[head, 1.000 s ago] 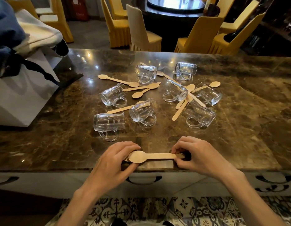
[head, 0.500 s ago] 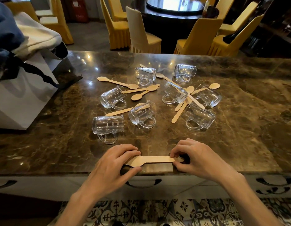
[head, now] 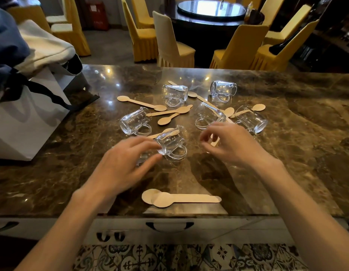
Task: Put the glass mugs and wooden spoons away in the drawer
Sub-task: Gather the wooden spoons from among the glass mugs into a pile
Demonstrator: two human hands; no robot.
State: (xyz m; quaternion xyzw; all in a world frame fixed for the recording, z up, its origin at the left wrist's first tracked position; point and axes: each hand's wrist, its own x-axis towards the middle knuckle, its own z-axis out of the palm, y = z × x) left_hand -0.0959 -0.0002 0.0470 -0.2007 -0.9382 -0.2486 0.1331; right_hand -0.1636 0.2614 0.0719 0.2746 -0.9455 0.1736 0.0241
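Head view: both your hands are out over the marble counter (head: 287,153), bare forearms coming in from the near edge.

- Left hand (head: 126,163): motion-blurred, fingers spread and close to straight, gripping nothing. Fingertips are at the base of the nearest mug (head: 172,141), which lies on its side with its handle toward you. Touching or just short of it: cannot tell through the blur.
- Right hand (head: 232,143): just right of that mug, fingers loosely curled, nothing held in them. A spoon handle tip (head: 215,142) shows beside the thumb; contact cannot be told.
- Other glass mugs (head: 135,121): all tipped on their sides across the middle of the counter, beyond your hands. One (head: 208,115) lies just past your right fingers, and two sit farthest back.
- Loose spoons (head: 141,102): scattered flat among the mugs, some crossing, some partly under the glass.
- Stacked spoons (head: 181,198): two wooden ones lying together at the near edge between your forearms, bowls left and slightly offset, handles right.
- Drawer (head: 169,225): front closed, dark handle directly below the stacked spoons.
- Paper bag (head: 26,118): white, on the counter's left end.
- Chairs (head: 236,47): yellow-covered, beyond the counter.
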